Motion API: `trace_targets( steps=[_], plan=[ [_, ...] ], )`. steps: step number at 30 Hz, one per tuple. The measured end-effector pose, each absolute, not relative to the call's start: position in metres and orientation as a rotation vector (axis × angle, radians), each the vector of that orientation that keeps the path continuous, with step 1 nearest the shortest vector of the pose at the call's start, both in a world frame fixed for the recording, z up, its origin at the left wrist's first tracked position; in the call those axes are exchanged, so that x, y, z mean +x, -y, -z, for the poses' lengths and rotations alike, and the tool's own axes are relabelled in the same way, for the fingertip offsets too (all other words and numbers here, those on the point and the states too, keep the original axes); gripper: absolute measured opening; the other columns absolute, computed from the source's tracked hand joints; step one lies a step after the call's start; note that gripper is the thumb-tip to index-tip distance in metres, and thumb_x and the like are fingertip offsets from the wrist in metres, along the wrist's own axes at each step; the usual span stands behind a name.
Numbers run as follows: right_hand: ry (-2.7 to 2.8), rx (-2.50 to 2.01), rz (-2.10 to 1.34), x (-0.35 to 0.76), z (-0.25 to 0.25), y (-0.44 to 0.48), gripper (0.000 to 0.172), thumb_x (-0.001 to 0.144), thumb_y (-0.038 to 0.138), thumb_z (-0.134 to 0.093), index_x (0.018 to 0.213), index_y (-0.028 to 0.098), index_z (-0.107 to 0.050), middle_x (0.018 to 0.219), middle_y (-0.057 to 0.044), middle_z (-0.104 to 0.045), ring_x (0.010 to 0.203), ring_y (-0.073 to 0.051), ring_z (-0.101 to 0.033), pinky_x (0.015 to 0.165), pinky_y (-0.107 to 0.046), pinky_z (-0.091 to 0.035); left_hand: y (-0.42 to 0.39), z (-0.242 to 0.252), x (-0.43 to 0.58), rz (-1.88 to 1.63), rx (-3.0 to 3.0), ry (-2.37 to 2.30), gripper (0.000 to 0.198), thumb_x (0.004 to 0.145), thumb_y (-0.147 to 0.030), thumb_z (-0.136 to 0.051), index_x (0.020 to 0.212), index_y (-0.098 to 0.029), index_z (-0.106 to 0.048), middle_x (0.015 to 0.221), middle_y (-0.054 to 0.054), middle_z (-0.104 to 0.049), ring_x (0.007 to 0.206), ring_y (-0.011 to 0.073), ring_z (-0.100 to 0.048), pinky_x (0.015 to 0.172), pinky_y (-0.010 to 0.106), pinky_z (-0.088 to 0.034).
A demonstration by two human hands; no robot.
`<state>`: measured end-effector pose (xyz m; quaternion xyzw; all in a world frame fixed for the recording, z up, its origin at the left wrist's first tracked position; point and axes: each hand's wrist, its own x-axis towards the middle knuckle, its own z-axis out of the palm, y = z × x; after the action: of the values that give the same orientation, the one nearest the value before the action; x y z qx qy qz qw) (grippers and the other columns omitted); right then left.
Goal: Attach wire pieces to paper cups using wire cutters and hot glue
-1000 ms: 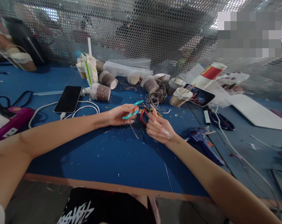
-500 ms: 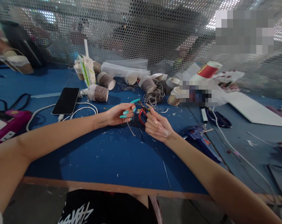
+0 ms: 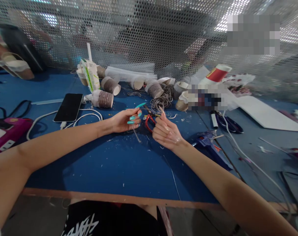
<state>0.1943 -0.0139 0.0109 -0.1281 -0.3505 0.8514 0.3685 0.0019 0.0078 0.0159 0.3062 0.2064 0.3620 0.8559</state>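
Observation:
My left hand (image 3: 128,120), with long turquoise nails, is pinched closed on a thin grey-brown cord (image 3: 137,135); one loose end hangs below the fingers. To its right, my right hand (image 3: 166,131) is closed, its fingers curled and the thumb and forefinger tips close together. What it holds, if anything, is too fine to make out. Between the hands lie red-handled scissors (image 3: 149,124) on the blue table, partly hidden by the right hand. Just beyond is a tangled heap of similar cord (image 3: 163,98).
Several cord-wrapped paper cups (image 3: 106,99) lie behind the hands, near a drink carton (image 3: 91,75). A phone (image 3: 69,107) with a white cable and a magenta glue gun (image 3: 14,131) are at left. At right are a blue glue gun (image 3: 209,147) and white board (image 3: 272,113).
The tips of my right thumb and forefinger have risen slightly. My left hand keeps its pinch on the cord, whose hanging end has swung a little. The whole view has shifted slightly.

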Motion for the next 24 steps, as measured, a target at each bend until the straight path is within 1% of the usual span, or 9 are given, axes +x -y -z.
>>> trace_targets(
  steps=[2,4,7,10,13,16,19,21,24],
  plan=[
    [0.886,-0.330,-2.153,0.195,-0.012,0.013,0.049,0.100,0.033,-0.034,0.054,0.017,-0.036,0.035,0.010,-0.027,0.029,-0.004,-0.021,0.032,-0.010,-0.023,-0.007,-0.018,0.002,-0.800,0.569,-0.434,0.034,0.093,-0.025,-0.047,0.060,-0.015,-0.052,0.043,-0.007,-0.040,0.037,0.0056,-0.042,0.044,0.016,-0.045],
    [0.897,-0.331,-2.129,0.196,-0.014,0.013,0.049,0.100,0.031,-0.034,0.054,0.017,-0.038,0.036,0.009,-0.027,0.031,-0.004,-0.022,0.033,-0.009,-0.024,-0.007,-0.019,0.002,-0.823,0.530,-0.432,0.031,0.092,-0.024,-0.048,0.063,-0.015,-0.054,0.045,-0.007,-0.043,0.041,0.0055,-0.047,0.049,0.016,-0.049],
    [0.957,-0.296,-2.139,0.196,-0.016,0.014,0.050,0.099,0.032,-0.035,0.053,0.016,-0.044,0.036,0.008,-0.030,0.033,-0.004,-0.021,0.034,-0.010,-0.026,-0.009,-0.016,0.001,-0.803,0.580,-0.403,0.026,0.091,-0.016,-0.048,0.066,-0.014,-0.057,0.045,-0.007,-0.044,0.037,0.0041,-0.042,0.047,0.015,-0.049],
    [1.026,-0.285,-2.161,0.195,-0.018,0.015,0.052,0.096,0.045,-0.038,0.055,0.016,-0.050,0.038,0.007,-0.033,0.035,-0.005,-0.022,0.034,-0.011,-0.029,-0.011,-0.009,0.001,-0.750,0.699,-0.372,0.018,0.086,-0.016,-0.056,0.068,-0.013,-0.060,0.044,-0.007,-0.045,0.032,0.0033,-0.036,0.039,0.015,-0.045],
    [1.090,-0.333,-2.134,0.193,-0.020,0.016,0.056,0.094,0.055,-0.036,0.057,0.017,-0.053,0.038,0.007,-0.034,0.036,-0.005,-0.027,0.040,-0.014,-0.038,-0.013,-0.002,0.002,-0.659,0.800,-0.343,0.013,0.079,-0.021,-0.068,0.070,-0.012,-0.064,0.043,-0.007,-0.046,0.032,0.0043,-0.040,0.037,0.016,-0.044],
    [1.096,-0.363,-2.115,0.192,-0.019,0.017,0.055,0.098,0.045,-0.031,0.056,0.017,-0.052,0.037,0.007,-0.030,0.037,-0.006,-0.029,0.045,-0.013,-0.042,-0.013,0.002,0.002,-0.576,0.848,-0.309,0.015,0.076,-0.024,-0.073,0.074,-0.011,-0.066,0.045,-0.006,-0.051,0.036,0.0054,-0.046,0.041,0.018,-0.048],
    [1.011,-0.359,-2.157,0.193,-0.017,0.016,0.053,0.102,0.030,-0.025,0.057,0.016,-0.050,0.038,0.008,-0.028,0.035,-0.004,-0.026,0.041,-0.010,-0.037,-0.014,0.002,0.001,-0.572,0.834,-0.295,0.015,0.077,-0.025,-0.072,0.077,-0.011,-0.067,0.049,-0.006,-0.055,0.040,0.0052,-0.051,0.048,0.018,-0.052],
    [0.929,-0.349,-2.188,0.195,-0.015,0.014,0.052,0.102,0.026,-0.022,0.058,0.015,-0.049,0.039,0.009,-0.027,0.033,-0.003,-0.025,0.038,-0.009,-0.034,-0.015,0.002,0.000,-0.590,0.803,-0.274,0.018,0.074,-0.026,-0.075,0.082,-0.011,-0.067,0.053,-0.006,-0.058,0.046,0.0051,-0.055,0.055,0.019,-0.055],
    [0.802,-0.339,-2.213,0.198,-0.013,0.010,0.049,0.102,0.026,-0.024,0.060,0.016,-0.046,0.038,0.010,-0.028,0.030,-0.002,-0.027,0.034,-0.008,-0.030,-0.016,0.001,-0.002,-0.593,0.782,-0.213,0.030,0.067,-0.028,-0.081,0.090,-0.013,-0.068,0.059,-0.006,-0.062,0.056,0.0068,-0.061,0.064,0.021,-0.057]
  ],
)
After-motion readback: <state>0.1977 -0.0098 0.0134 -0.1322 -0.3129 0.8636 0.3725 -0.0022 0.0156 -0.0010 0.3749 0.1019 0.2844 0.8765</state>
